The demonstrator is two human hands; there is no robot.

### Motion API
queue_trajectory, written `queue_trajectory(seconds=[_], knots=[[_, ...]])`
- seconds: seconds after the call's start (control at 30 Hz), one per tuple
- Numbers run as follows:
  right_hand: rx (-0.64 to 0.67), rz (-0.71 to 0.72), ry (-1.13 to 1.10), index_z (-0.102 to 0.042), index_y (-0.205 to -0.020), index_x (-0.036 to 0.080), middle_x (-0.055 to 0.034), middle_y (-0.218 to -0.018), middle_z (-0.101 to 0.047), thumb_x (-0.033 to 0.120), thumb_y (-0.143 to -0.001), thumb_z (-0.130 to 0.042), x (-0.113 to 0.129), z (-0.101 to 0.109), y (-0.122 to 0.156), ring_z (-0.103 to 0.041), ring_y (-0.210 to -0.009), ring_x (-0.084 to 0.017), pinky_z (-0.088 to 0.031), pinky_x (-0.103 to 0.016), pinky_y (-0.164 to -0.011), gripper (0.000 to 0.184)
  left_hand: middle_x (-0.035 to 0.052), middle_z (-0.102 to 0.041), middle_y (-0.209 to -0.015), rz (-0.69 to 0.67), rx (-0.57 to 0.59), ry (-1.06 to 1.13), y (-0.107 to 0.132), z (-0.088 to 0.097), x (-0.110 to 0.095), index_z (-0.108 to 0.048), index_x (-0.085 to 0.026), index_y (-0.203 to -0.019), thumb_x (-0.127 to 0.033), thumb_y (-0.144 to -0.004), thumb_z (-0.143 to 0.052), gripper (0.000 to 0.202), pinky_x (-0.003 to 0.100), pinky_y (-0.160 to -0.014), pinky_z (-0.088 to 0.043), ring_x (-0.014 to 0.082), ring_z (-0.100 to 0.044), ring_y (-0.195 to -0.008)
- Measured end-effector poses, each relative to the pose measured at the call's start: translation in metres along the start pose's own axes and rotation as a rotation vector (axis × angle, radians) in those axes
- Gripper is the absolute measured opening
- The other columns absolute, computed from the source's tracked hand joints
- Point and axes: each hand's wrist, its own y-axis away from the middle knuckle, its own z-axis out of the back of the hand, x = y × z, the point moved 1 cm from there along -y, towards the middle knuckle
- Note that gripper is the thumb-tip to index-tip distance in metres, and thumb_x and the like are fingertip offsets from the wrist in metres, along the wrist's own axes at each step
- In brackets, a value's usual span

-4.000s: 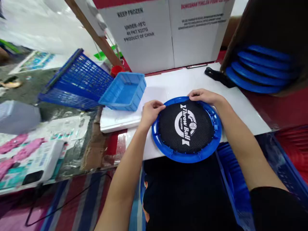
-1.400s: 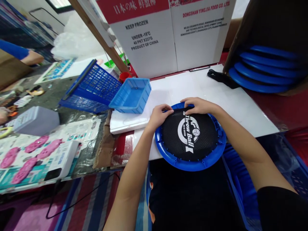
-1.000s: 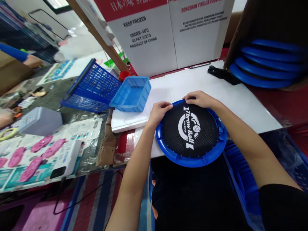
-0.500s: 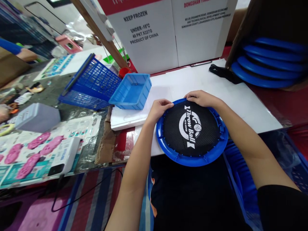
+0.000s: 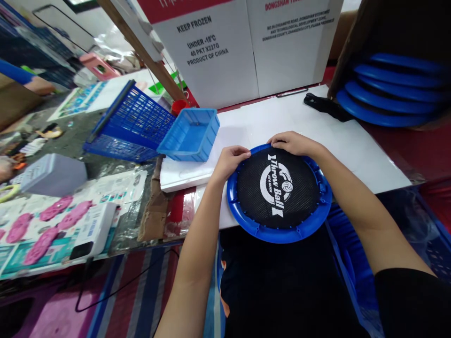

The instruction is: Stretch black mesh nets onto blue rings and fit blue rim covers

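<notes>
A round throw-ball paddle (image 5: 303,206) with a blue plastic rim and black mesh lies in front of me, overhanging the near edge of the white tabletop (image 5: 355,155). White "Throw Ball" lettering runs across its mesh. My left hand (image 5: 230,160) grips the rim at the far left, thumb over the edge. At the far side, my right hand (image 5: 291,142) is closed on the same rim, its fingertips at the mesh border. What the fingers do beneath the rim is hidden.
A light blue bin (image 5: 192,136) and a dark blue basket (image 5: 132,124) stand to the left. Behind is a white carton (image 5: 225,65). Several blue rings (image 5: 387,105) sit in a box at right, near a black strap (image 5: 326,105). A power bank (image 5: 95,230) lies left.
The view has shifted very slightly. Both hands keep their places on the paddle's rim, and nothing else has visibly moved.
</notes>
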Motion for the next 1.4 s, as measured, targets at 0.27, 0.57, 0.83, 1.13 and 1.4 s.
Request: queue_trajectory(seconds=[0.27, 0.57, 0.83, 1.13, 1.4], knots=[[0.086, -0.008, -0.025, -0.075, -0.088, 0.021, -0.0074, -0.137, -0.074, 0.028, -0.091, -0.061, -0.003, 0.008, -0.002, -0.068, -0.121, -0.028, -0.051, -0.048, -0.11, 0.016, 0.0048, -0.077, -0.083, -0.035, -0.005, -0.118, 0.0, -0.004, -0.002, -0.077, -0.017, -0.09, -0.03, -0.08, -0.08, 0.017, 0.031, -0.075, -0.051, 0.0177, -0.067, -0.079], [0.01, -0.037, 0.419, -0.079, -0.098, 0.019, -0.0118, -0.11, -0.079, 0.018, -0.094, -0.054, 0.011, -0.007, -0.006, -0.07, -0.107, -0.03, -0.053, -0.047, -0.1, 0.025, 0.0065, -0.078, -0.095, -0.215, 0.004, -0.344, 0.006, -0.009, -0.012, -0.076, -0.018, -0.094, -0.032, -0.095, -0.068, 0.016, 0.037, -0.088, -0.055, 0.0209, -0.07, -0.09], [0.12, -0.021, 0.213, -0.077, -0.093, 0.021, -0.0082, -0.124, -0.077, 0.024, -0.09, -0.06, -0.002, 0.014, 0.003, -0.07, -0.108, -0.026, -0.054, -0.043, -0.099, 0.017, 0.0072, -0.071, -0.118, -0.556, 0.166, -0.583, 0.012, -0.019, -0.014, -0.07, -0.023, -0.109, -0.024, -0.097, -0.071, 0.012, 0.045, -0.109, -0.052, 0.024, -0.065, -0.115], [0.09, 0.1, 0.296, -0.076, -0.094, 0.023, -0.0096, -0.108, -0.077, 0.023, -0.094, -0.055, 0.001, 0.002, 0.003, -0.068, -0.103, -0.028, -0.053, -0.047, -0.101, 0.021, 0.0141, -0.054, -0.157, -0.541, 0.308, -0.661, 0.016, -0.021, -0.005, -0.071, -0.023, -0.128, -0.023, -0.099, -0.066, 0.03, 0.059, -0.126, -0.04, 0.0319, -0.051, -0.147], [0.191, 0.197, 0.009, -0.075, -0.093, 0.023, -0.0097, -0.12, -0.073, 0.056, -0.093, -0.068, 0.018, -0.006, 0.01, -0.066, -0.117, -0.03, -0.048, -0.047, -0.111, 0.034, 0.0142, -0.069, -0.137, -0.554, 0.311, -0.649, 0.024, -0.034, -0.024, -0.077, -0.019, -0.098, -0.031, -0.103, -0.064, 0.019, 0.048, -0.115, -0.052, 0.0289, -0.064, -0.13]])
